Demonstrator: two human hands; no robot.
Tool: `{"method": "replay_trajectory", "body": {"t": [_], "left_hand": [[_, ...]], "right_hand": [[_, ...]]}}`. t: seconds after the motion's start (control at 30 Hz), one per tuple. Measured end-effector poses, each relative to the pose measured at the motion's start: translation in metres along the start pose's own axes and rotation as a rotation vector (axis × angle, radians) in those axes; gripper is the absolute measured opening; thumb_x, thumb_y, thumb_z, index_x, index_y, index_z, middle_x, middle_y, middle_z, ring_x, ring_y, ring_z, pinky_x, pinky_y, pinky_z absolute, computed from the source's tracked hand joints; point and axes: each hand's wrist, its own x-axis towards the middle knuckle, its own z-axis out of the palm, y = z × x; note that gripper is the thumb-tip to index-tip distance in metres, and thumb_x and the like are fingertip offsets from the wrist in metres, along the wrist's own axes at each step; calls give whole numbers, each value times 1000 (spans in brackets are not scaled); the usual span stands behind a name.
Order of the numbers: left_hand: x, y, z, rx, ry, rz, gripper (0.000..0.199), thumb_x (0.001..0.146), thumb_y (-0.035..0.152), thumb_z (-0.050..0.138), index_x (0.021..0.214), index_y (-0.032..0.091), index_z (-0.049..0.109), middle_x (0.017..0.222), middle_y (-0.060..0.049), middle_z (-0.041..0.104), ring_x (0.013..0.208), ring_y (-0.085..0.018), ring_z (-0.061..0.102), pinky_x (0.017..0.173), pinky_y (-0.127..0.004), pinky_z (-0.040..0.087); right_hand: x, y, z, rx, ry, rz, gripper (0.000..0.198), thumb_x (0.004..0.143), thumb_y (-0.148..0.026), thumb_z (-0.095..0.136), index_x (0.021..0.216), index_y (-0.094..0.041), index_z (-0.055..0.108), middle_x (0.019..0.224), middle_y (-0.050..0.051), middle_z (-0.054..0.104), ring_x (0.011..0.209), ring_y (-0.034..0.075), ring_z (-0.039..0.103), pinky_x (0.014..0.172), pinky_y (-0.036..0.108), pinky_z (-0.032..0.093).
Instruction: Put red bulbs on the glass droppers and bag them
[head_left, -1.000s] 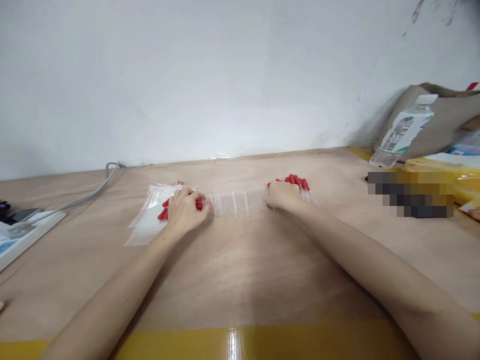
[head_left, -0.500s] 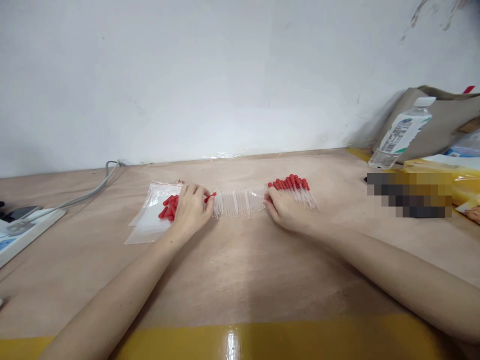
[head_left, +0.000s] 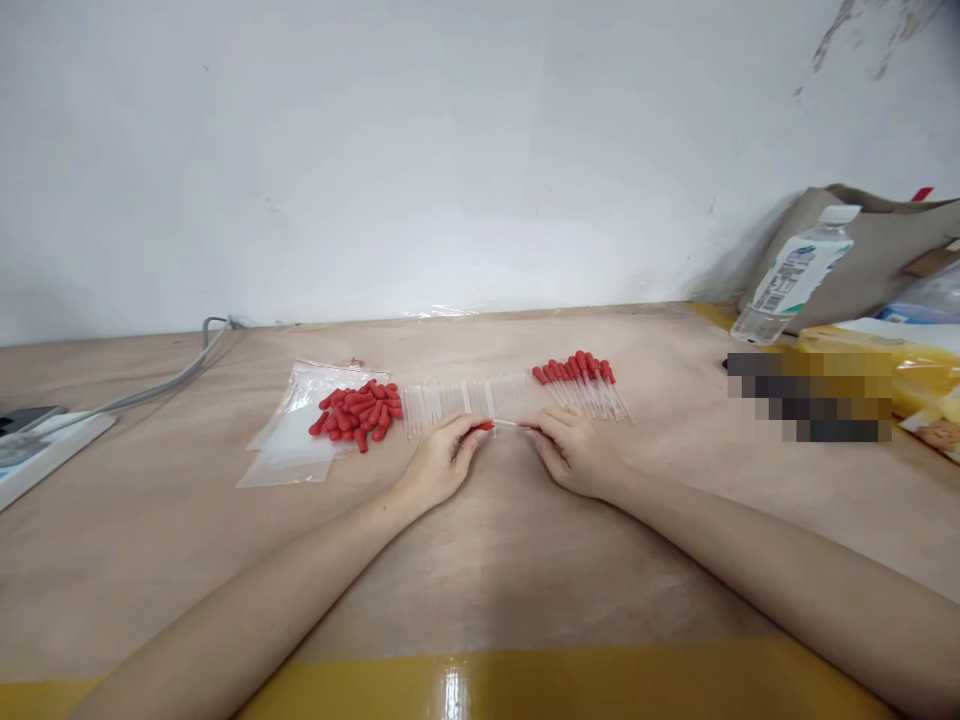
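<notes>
My left hand [head_left: 444,462] pinches a red rubber dropper bulb [head_left: 485,426]. Facing it, my right hand [head_left: 576,455] is closed on a thin clear dropper tube [head_left: 510,424], whose end is at the bulb's mouth. Whether the tube sits inside the bulb is too small to tell. Just behind both hands lies a row of bare clear tubes [head_left: 435,400]. Left of that row is a heap of loose red bulbs [head_left: 354,412], partly on clear zip bags [head_left: 289,468]. Beyond my right hand, several droppers with red bulbs fitted [head_left: 581,370] lie side by side.
At the right stand a water bottle [head_left: 795,275] and a grey-brown bag [head_left: 862,235], with a yellow package [head_left: 911,370] and a blurred-out patch in front. A grey cable [head_left: 176,380] leads to a white power strip [head_left: 64,455] at the left. A white wall rises behind the table.
My left hand has moved right and nearer with a red bulb, away from the heap, uncovering it. My right hand has drawn a tube from the row, and bulb and tube now meet.
</notes>
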Motion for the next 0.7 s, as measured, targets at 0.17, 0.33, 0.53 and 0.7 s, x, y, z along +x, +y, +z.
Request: {"method": "replay_trajectory", "body": {"t": [0.17, 0.33, 0.53, 0.7], "left_hand": [[-1, -1, 0, -28, 0, -16, 20, 88, 26, 45, 99, 18, 60, 93, -5, 65, 85, -16, 59, 74, -28, 47], [-2, -4, 1, -84, 13, -21, 18, 85, 30, 51, 93, 18, 63, 88, -4, 67, 79, -16, 61, 71, -27, 48], [-3, -2, -2, -155, -86, -12, 19, 86, 29, 50, 90, 17, 64, 84, -3, 67, 75, -14, 61, 68, -24, 46], [-4, -2, -2, -169, -165, 5, 18, 86, 26, 49, 88, 18, 65, 85, -2, 67, 77, -13, 60, 71, -24, 46]], "right_hand": [[0, -2, -1, 1, -57, 27, 23, 89, -21, 38, 100, -16, 57, 85, 5, 65, 73, 14, 57, 70, 30, 37], [4, -4, -5, 109, -133, 95, 23, 90, -26, 40, 95, -18, 61, 84, 4, 66, 73, 13, 57, 73, 29, 37], [7, -2, -9, 182, -224, 106, 23, 89, -26, 41, 95, -21, 63, 86, 2, 67, 78, 14, 58, 78, 31, 35], [9, 0, -13, 118, -294, 45, 24, 90, -23, 42, 102, -25, 63, 89, 0, 68, 77, 13, 58, 77, 30, 32]]}}
